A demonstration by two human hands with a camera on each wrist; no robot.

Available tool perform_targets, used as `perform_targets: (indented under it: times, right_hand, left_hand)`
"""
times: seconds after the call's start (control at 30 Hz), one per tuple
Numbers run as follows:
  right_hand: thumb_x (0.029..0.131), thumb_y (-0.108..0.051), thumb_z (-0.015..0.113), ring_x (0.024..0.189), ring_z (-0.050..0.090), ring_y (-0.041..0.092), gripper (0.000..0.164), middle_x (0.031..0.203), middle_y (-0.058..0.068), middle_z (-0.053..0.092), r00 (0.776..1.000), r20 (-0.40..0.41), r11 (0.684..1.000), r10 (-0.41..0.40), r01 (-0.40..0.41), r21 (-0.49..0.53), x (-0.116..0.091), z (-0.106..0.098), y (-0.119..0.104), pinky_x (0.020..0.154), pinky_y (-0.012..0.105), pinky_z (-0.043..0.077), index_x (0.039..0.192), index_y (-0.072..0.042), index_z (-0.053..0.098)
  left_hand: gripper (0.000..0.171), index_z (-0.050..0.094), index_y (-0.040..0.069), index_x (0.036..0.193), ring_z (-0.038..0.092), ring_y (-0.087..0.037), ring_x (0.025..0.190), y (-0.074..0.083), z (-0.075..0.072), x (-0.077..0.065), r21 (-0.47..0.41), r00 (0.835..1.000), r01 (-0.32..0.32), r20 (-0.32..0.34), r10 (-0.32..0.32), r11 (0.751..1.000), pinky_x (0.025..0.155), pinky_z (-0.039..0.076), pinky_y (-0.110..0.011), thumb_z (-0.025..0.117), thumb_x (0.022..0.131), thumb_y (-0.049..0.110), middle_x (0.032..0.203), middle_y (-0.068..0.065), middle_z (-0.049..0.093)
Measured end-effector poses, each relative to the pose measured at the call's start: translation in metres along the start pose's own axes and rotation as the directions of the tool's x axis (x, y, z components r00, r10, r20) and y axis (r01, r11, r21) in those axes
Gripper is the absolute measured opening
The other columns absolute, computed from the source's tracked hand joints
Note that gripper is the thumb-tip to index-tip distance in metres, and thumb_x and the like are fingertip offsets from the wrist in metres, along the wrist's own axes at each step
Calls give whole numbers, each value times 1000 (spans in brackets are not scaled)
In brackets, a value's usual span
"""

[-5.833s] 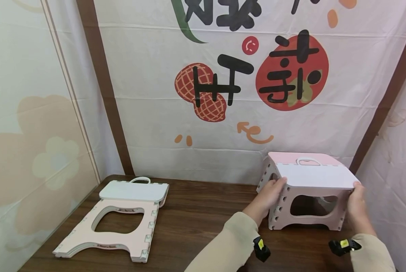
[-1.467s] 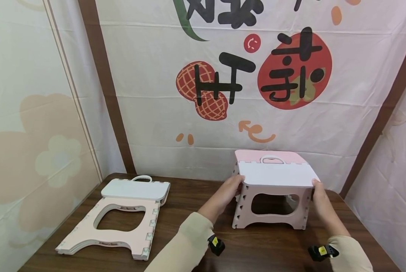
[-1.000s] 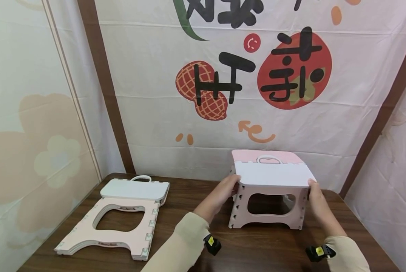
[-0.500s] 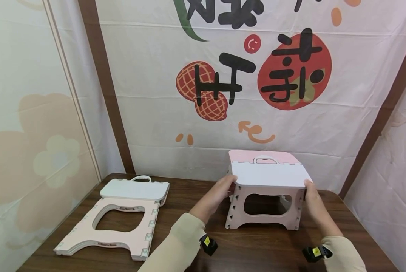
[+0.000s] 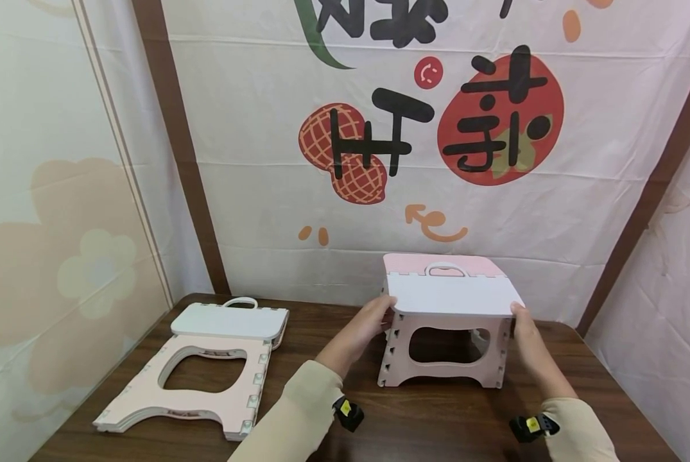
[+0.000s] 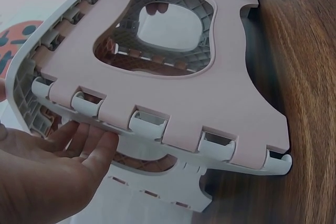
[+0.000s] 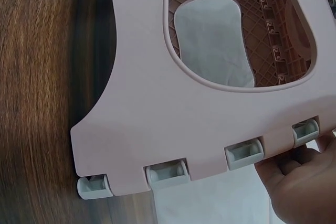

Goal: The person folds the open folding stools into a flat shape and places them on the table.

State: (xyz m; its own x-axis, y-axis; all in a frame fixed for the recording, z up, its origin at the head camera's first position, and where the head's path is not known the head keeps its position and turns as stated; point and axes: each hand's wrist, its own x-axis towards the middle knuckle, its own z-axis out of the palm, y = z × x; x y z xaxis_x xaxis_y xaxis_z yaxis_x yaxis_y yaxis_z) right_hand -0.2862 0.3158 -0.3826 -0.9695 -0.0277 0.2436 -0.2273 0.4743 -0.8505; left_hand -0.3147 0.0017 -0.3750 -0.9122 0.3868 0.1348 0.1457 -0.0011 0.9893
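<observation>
An unfolded folding stool (image 5: 457,295) stands on the table with a white and pink top, pale pink legs and a small white carrying handle. My left hand (image 5: 368,324) grips its left front corner, thumb at the edge of the top. In the left wrist view the fingers of my left hand (image 6: 79,156) bend against the hinged edge of the pink leg panel (image 6: 136,93). At the opposite front corner my right hand (image 5: 526,337) holds the stool, thumb on the rim. The right wrist view shows my right hand (image 7: 304,187) partly behind the leg's hinged side.
A second folding stool (image 5: 229,321), folded flat, lies at the left of the dark wooden table (image 5: 414,417). A printed cloth (image 5: 252,192) hangs behind the table, with more cloth along both sides.
Held by both hands, the unfolded stool has shifted left along the table from the far right, and slightly further left in the last half second. The folded stool stays in place.
</observation>
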Motion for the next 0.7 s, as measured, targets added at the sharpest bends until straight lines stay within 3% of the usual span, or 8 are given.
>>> perform_targets:
  times: [0.47, 0.7]
  right_hand:
    - [106, -42, 1, 145, 4, 43, 71, 160, 32, 0, 1000, -1, 1000, -16, 16, 7, 5, 12, -4, 114, 62, 7, 156, 9, 2]
    - [106, -51, 2, 146, 3, 42, 76, 162, 29, 0, 1000, 8, 1000, -22, 22, 3, 3, 19, -8, 114, 64, 6, 157, 4, 0]
  left_hand:
    - [53, 49, -6, 137, 52, -27, 120, 0, -11, -5, 2, 1000, 6, -11, -6, 1000, 110, 37, -48, 37, 104, 35, 130, -16, 54]
    - [54, 49, -5, 138, 51, -28, 121, 2, -20, -8, 8, 1000, 20, -13, -20, 1000, 110, 36, -49, 37, 105, 37, 131, -16, 53]
